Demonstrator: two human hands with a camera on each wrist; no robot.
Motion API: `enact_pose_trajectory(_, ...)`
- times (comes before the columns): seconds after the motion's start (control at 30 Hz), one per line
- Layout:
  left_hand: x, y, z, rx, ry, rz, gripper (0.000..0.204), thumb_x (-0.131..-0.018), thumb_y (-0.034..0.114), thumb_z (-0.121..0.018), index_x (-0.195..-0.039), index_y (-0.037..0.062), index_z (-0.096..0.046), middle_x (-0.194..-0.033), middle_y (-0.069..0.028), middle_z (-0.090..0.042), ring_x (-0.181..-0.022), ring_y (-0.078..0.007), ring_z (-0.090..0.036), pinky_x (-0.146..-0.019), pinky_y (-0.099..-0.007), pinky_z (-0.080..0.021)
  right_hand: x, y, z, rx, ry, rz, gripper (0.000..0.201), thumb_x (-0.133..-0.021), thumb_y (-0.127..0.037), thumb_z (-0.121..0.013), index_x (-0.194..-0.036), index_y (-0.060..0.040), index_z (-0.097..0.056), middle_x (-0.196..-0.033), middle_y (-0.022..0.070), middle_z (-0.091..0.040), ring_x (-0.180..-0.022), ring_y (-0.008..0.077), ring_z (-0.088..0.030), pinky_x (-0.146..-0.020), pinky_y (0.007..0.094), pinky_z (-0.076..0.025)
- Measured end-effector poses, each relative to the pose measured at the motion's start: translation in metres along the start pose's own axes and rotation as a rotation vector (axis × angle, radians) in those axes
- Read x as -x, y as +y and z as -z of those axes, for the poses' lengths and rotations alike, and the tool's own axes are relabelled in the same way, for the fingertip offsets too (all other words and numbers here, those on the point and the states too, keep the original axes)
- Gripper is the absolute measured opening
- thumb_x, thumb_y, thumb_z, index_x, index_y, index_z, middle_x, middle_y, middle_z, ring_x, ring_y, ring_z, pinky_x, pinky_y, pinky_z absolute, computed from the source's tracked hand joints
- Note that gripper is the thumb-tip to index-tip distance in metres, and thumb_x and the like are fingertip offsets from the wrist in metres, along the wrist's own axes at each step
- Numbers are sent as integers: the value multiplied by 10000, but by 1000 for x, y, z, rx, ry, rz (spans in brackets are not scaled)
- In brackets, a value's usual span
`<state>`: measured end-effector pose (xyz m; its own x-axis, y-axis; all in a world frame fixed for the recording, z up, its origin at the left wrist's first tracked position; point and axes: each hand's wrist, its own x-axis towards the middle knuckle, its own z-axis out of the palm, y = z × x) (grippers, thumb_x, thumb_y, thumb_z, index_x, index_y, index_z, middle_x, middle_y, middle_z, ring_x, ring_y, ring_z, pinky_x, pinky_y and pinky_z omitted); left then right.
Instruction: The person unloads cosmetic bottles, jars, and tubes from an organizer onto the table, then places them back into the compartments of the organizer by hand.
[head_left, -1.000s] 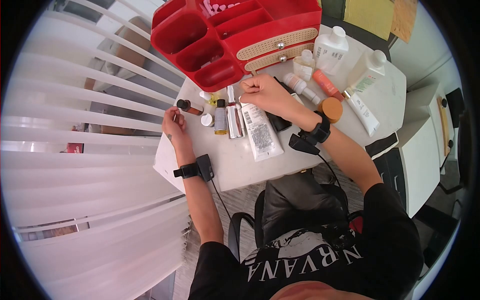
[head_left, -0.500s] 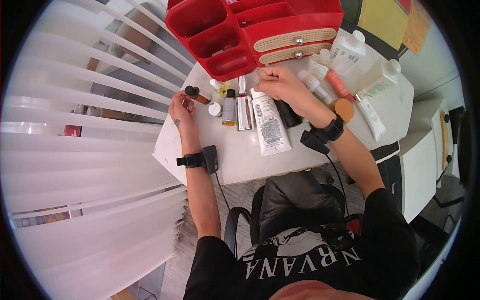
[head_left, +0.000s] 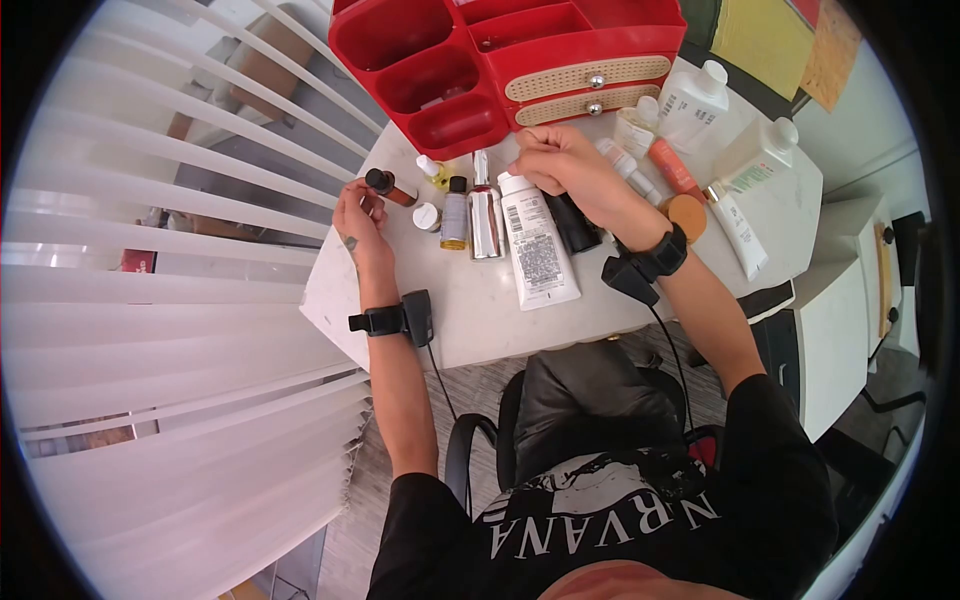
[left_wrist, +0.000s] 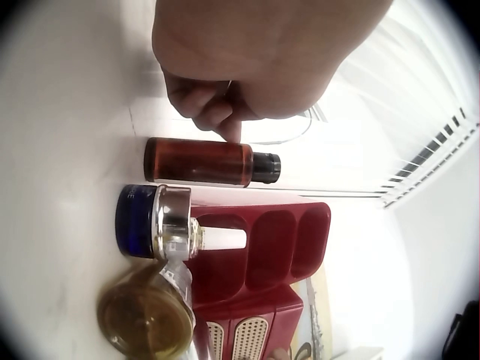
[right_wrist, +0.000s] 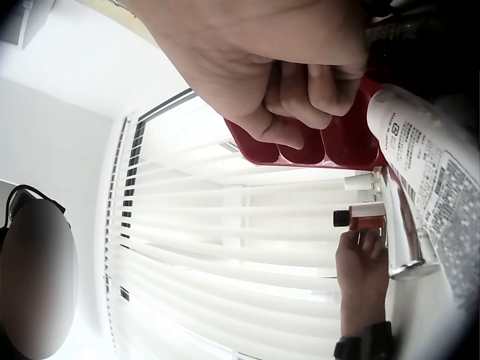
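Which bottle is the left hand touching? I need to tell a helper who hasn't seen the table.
Start at the red organizer at the table's far edge; a row of small bottles lies in front of it. The amber bottle is leftmost, lying on its side under the left hand's fingertips. Only it has reddish-brown contents and a black cap.

The left hand (head_left: 358, 215) has slid from the table's left edge up to the small amber glass bottle with the black cap (head_left: 389, 187), fingertips now touching it.
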<state>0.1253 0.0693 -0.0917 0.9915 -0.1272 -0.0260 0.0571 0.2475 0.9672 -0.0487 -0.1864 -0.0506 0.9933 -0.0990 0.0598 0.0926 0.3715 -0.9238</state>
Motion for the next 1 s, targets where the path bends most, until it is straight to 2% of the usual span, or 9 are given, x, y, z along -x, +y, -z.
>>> enact_pose_trajectory(0.1, -1, -1, 2, 5, -18, -7, 177, -966, 104, -507, -1000, 11, -653, -825, -6, -569, -597, -53, -407, -499, -228, -255, -1, -4, 1, -122, 1, -101, 265, -1021, -173, -552, -770, -127, -481, -688, -54, -435, -594, 49, -406, -575, 213, -338)
enact_pose_trajectory(0.17, 0, 0, 0, 5, -10, -8, 176, -965, 103, -507, -1001, 9, -651, -822, -6, -569, -592, -53, -404, -497, -227, -252, -1, -11, -7, -307, 12, -121, 351, -1045, -367, -538, -927, -57, -655, -886, 79, -700, -782, 159, -666, -736, 260, -502)
enact_pose_trajectory(0.2, 1, 0, 0, 4, -3, -9, 175, -964, 101, -507, -1002, 7, -650, -818, -7, -568, -587, -53, -400, -494, -227, -250, -2, -10, -5, -307, 12, -121, 351, -1045, -367, -538, -927, -57, -655, -886, 79, -700, -782, 159, -666, -736, 260, -502)
enact_pose_trajectory(0.27, -1, -1, 0, 4, 0, -5, 172, -963, 100, -507, -1004, 5, -645, -817, -8, -568, -583, -53, -398, -491, -227, -248, -6, -9, 2, -278, -153, -90, 548, -1060, -451, -439, -1108, 30, -697, -1125, 190, -740, -1064, 267, -712, -976, 337, -514)
enact_pose_trajectory(0.6, -1, 1, 1, -3, -18, -10, 171, -968, 99, -500, -1006, 4, -637, -826, -12, -569, -588, -55, -403, -488, -224, -248, -7, 0, 7, -262, -126, -91, 472, -1050, -401, -469, -1037, 8, -703, -1077, 159, -753, -1000, 246, -724, -926, 354, -524)
enact_pose_trajectory(0.67, -1, 0, 1, -7, -18, -13, 169, -971, 101, -500, -1006, 6, -636, -827, -12, -569, -591, -56, -406, -488, -223, -250, -9, 3, 4, 375, -22, 69, 314, -986, -303, -596, -1030, -10, -702, -1030, 129, -746, -1005, 256, -705, -913, 384, -524)
enact_pose_trajectory(0.7, -2, -1, 2, -11, -18, -15, 167, -973, 102, -500, -1006, 9, -635, -828, -12, -569, -595, -56, -409, -489, -222, -252, -6, 5, 1, 375, -23, 68, 314, -986, -303, -596, -1030, -10, -702, -1030, 129, -746, -1005, 256, -705, -913, 384, -524)
enact_pose_trajectory(0.77, 0, 0, 0, -11, -11, -14, 168, -974, 103, -501, -1006, 10, -637, -829, -12, -569, -596, -57, -410, -490, -221, -253, 6, 4, -15, 1278, 27, 390, 260, -915, -203, -683, -1096, -17, -688, -1093, 112, -704, -1085, 298, -650, -954, 409, -509)
enact_pose_trajectory(1.0, 0, 0, 1, -18, -12, -20, 171, -973, 96, -501, -1003, 7, -643, -832, -13, -570, -593, -58, -407, -492, -225, -252, 7, 18, -13, 1293, -99, 394, 326, -865, -184, -745, -1127, -3, -673, -1142, 133, -664, -1155, 326, -598, -1030, 433, -463)
